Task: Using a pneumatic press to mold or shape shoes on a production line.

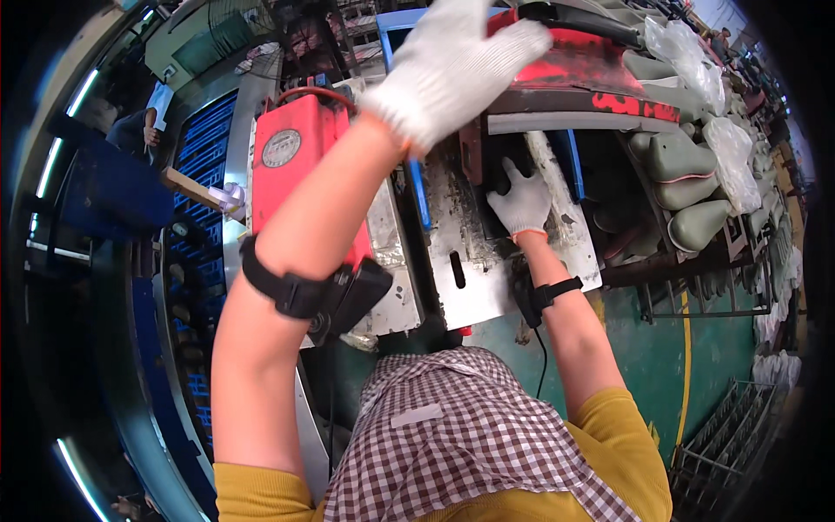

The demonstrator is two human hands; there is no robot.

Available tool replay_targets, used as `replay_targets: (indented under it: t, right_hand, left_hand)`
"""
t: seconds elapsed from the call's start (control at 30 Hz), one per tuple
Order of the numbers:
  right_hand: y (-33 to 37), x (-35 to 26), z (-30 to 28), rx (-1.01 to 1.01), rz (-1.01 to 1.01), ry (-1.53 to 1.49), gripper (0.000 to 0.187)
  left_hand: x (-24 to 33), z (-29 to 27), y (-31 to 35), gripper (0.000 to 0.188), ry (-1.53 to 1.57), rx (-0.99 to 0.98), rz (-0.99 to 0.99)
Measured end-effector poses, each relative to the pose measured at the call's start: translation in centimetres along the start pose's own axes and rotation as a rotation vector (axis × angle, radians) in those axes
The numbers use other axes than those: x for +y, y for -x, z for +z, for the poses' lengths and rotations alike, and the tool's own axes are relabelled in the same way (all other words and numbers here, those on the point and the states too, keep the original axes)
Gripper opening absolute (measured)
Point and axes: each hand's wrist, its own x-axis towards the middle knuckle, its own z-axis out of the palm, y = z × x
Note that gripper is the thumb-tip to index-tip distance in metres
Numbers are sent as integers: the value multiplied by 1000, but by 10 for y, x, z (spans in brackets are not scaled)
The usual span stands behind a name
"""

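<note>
My left hand (457, 74), in a white knit glove, is raised in front of the red machine head (570, 61). Its thumb stands apart to the right, its other fingers reach the top edge of the view, and nothing shows in it. Lower and to the right, my gloved right hand (524, 198) reaches beneath the machine's grey lower edge (565, 122). Its fingers are spread over a dark area of the worn metal plate (470, 291). Whether the fingertips touch anything there is hard to see in the shadow.
A red box-shaped machine part (283, 157) stands left of the plate. Blue metal bars (574, 165) flank the work opening. At right, a rack holds several olive-green shoe lasts (683, 170) and clear plastic bags (735, 161). Another person's hand (151, 137) appears far left.
</note>
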Motion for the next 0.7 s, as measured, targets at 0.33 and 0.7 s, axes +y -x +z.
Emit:
replay_targets:
  t: [0.33,0.7]
  right_hand:
    - [50,75,-49,78,91,-707,62]
    - [286,122,-40,-571,928,-1724,44]
  left_hand:
    - [-22,40,-55,52,-402,-91,80]
    - [-62,122,86,18,-580,-44,298]
